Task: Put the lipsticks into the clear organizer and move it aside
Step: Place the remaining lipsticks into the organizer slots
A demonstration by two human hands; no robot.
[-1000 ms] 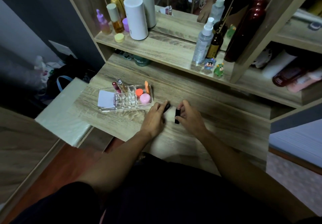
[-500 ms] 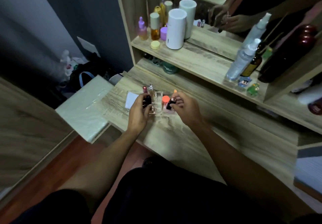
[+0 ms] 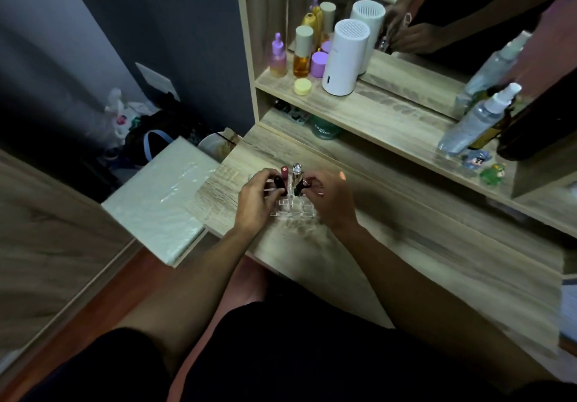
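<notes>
The clear organizer (image 3: 292, 209) sits on the wooden desk (image 3: 406, 245) near its left end, partly hidden by both hands. My left hand (image 3: 256, 201) holds a black lipstick (image 3: 280, 184) upright over the organizer's left cells. My right hand (image 3: 331, 198) grips another black lipstick (image 3: 300, 187) over the middle cells. Behind them a pink-capped tube (image 3: 284, 172) and a silver-capped tube (image 3: 296, 170) stand in the back cells. An orange tip (image 3: 342, 175) shows past my right hand.
The shelf above the desk carries a white cylinder (image 3: 343, 58), purple and amber bottles (image 3: 302, 51), a yellow jar (image 3: 303, 86) and spray bottles (image 3: 477, 120). Small figurines (image 3: 476, 159) stand at the right. A white stool (image 3: 162, 195) stands left of the desk.
Both hands picked the two black lipsticks off the desk and carried them left to the organizer. They now hold them lower over its cells; the view has also shifted.
</notes>
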